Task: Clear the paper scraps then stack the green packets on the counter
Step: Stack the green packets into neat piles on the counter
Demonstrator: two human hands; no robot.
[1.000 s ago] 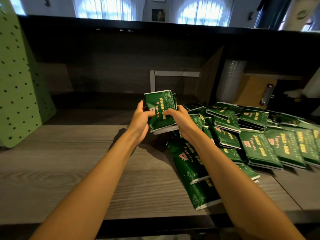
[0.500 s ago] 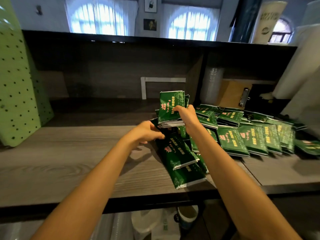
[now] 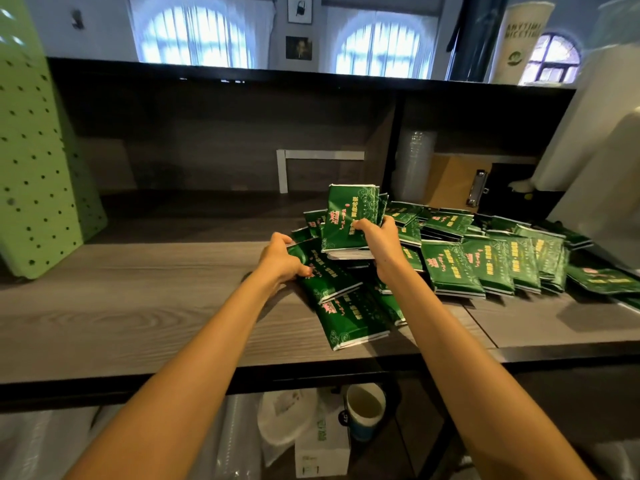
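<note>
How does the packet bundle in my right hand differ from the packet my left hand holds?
The bundle stands upright in the right hand; the packet lies on the pile, held by the left hand. The bundle is several thick; the packet looks single. Same green print.

packets (image 3: 491, 268) on counter (image 3: 138, 306) — right

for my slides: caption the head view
Right hand holds a green packet bundle; left hand grips a loose packet on the counter
</note>
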